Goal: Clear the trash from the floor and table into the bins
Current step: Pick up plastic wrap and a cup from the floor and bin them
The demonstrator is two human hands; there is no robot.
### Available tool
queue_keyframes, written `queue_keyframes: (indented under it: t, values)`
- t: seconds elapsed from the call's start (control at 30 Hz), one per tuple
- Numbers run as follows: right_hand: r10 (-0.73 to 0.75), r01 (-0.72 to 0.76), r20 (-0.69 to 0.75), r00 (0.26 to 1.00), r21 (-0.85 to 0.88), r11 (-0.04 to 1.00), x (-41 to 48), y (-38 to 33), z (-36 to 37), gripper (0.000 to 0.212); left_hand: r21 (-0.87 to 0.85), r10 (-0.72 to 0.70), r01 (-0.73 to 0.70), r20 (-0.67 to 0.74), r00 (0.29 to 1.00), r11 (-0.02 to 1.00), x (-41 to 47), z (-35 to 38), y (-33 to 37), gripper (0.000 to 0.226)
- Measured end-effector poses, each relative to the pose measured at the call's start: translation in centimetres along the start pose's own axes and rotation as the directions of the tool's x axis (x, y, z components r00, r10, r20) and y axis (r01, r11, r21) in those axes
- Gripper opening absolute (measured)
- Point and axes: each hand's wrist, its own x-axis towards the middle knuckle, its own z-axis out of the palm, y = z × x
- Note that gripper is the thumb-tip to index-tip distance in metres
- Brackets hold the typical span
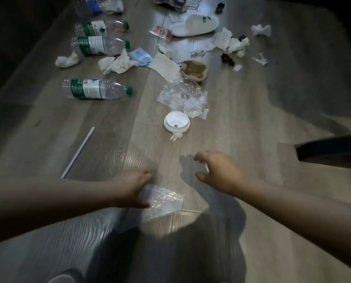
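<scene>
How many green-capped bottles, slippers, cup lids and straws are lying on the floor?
Green-capped bottles: 3
Slipper: 1
Cup lid: 1
Straw: 1
Total: 6

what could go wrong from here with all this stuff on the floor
1. The left grip holds the clear plastic bag by one edge only, so the bag might slip free when lifted.
2. The right grip is open and short of the white cup lid. The small white piece beside the lid could get left behind.
3. The light is dim, and the thin straw off to the left is easy to overlook.
</scene>
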Motion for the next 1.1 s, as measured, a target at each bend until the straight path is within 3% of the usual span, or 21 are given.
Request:
queue_keyframes:
  t: [0.3,0.53,0.67,0.8,0.97,1.1]
  values:
    - [-0.001,0.002,0.018,1.000,-0.025,1.000,-0.3,1.0,1.6,0.049,0.125,-0.010,0.012,-0.017,1.000,0.992,0.1,2.1,-0.7,0.067]
    - [0.093,-0.093,0.007,0.996,-0.005,0.996,-0.2,2.9,2.1,0.048,0.000,-0.083,0.083,0.047,0.995,0.997,0.9,2.3,-0.5,0.066]
    - [0.135,-0.135,0.006,0.991,-0.009,0.991,0.2,4.0,2.1,0.045,-0.035,-0.092,0.093,0.048,0.995,0.995,1.2,2.0,-0.8,0.047]
    - [0.162,-0.161,0.024,0.987,-0.016,0.987,0.6,4.6,2.4,0.047,-0.114,-0.203,0.200,-0.012,0.979,0.973,2.1,0.8,-0.8,0.024]
    - [0.192,-0.189,0.072,0.979,-0.040,0.981,1.3,5.5,3.3,0.047,-0.295,-0.334,0.298,-0.080,0.939,0.908,4.4,-1.7,-2.0,0.022]
    - [0.196,-0.191,0.093,0.976,-0.057,0.980,2.3,6.1,3.6,0.062,-0.367,-0.445,0.367,-0.156,0.882,0.855,6.8,-3.7,-2.5,0.023]
